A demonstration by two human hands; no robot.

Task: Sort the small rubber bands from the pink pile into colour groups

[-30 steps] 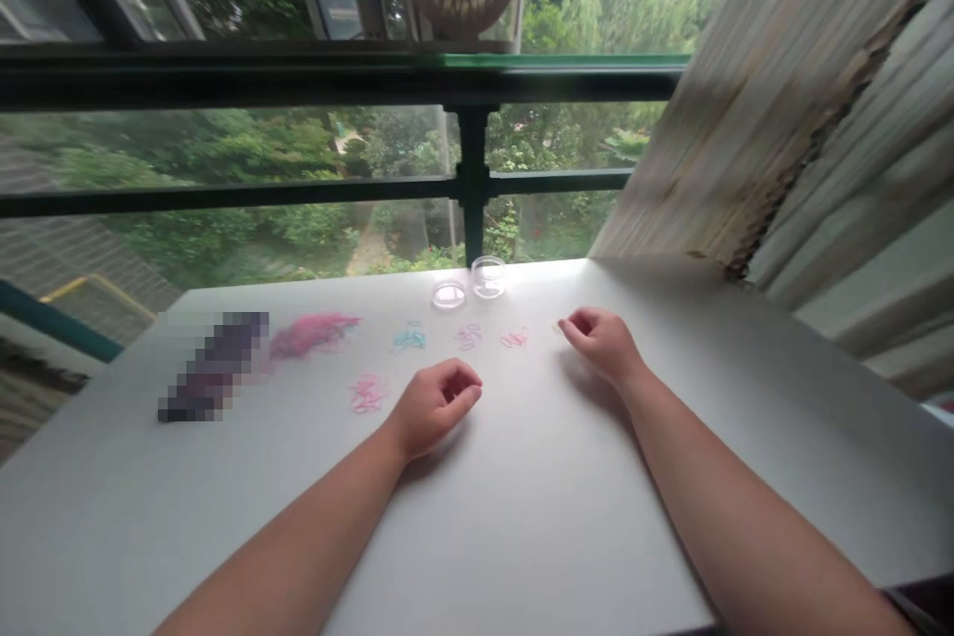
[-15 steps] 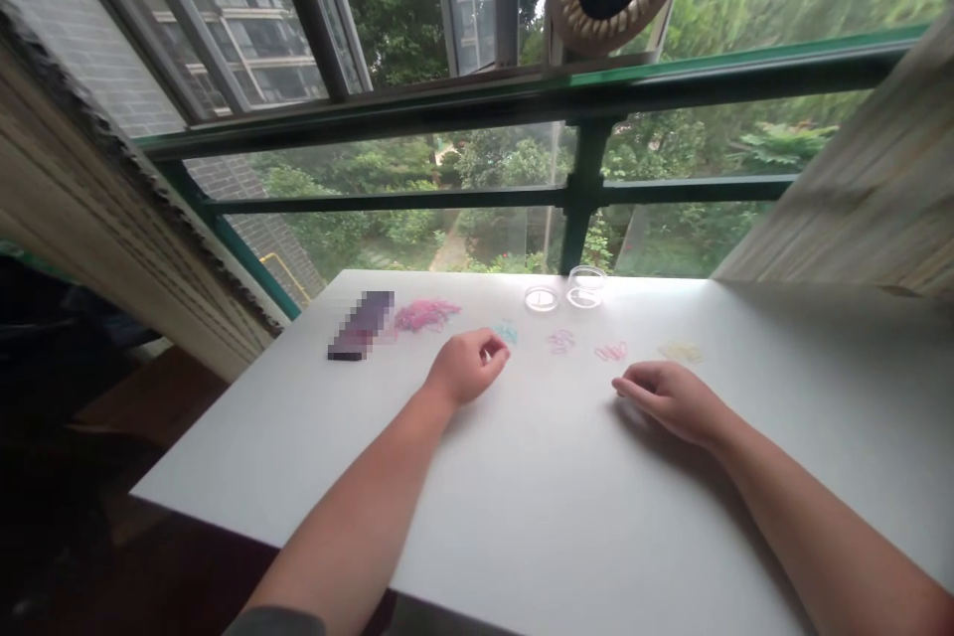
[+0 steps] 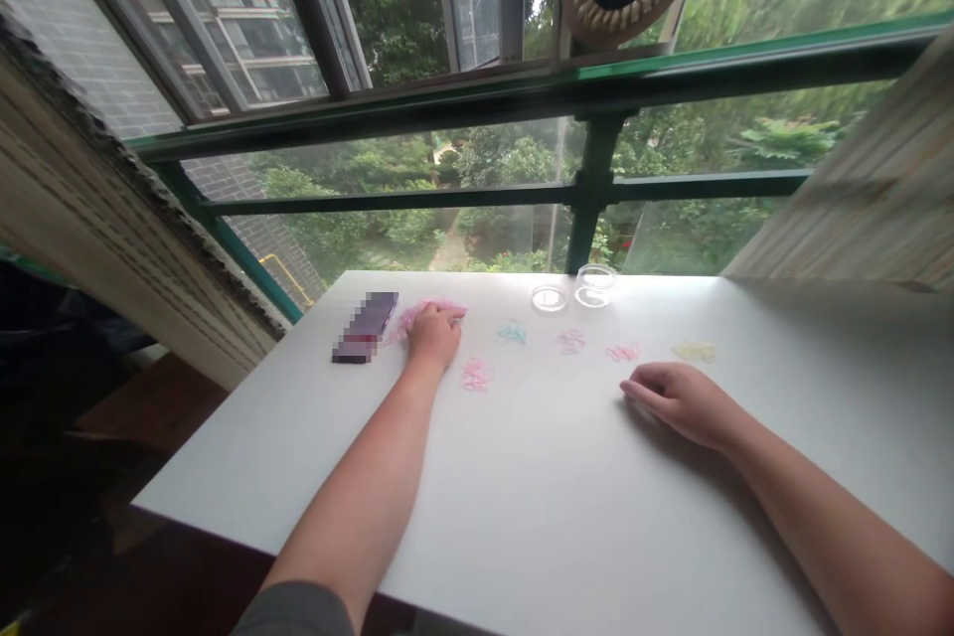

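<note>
My left hand [image 3: 436, 333] lies over a pile of thin pink and purple loops [image 3: 406, 320], which look like small rubber bands or paper clips. Its fingers are stretched out across the pile and partly hide it. Just below that hand is a small pink group of loops [image 3: 475, 375]. On the table's right half rests my right hand [image 3: 675, 399], fingers curled in and nothing visible in them. Nearest to it are a pink-red group [image 3: 622, 352] and a yellow group [image 3: 695, 351]. Between the hands lie a teal group [image 3: 512, 332] and a purple group [image 3: 571, 341].
Two clear round dishes or lids [image 3: 550, 298] [image 3: 594, 296] sit near the back edge of the white table [image 3: 522, 497], another ring-shaped piece behind them. A dark, pixelated flat box [image 3: 365, 326] lies left of the pile. Green window rails [image 3: 402, 203] stand behind the table.
My left hand has moved left and back, from beside the teal group onto the large pile. The pink group it covered is now in sight. The right hand stays put.
</note>
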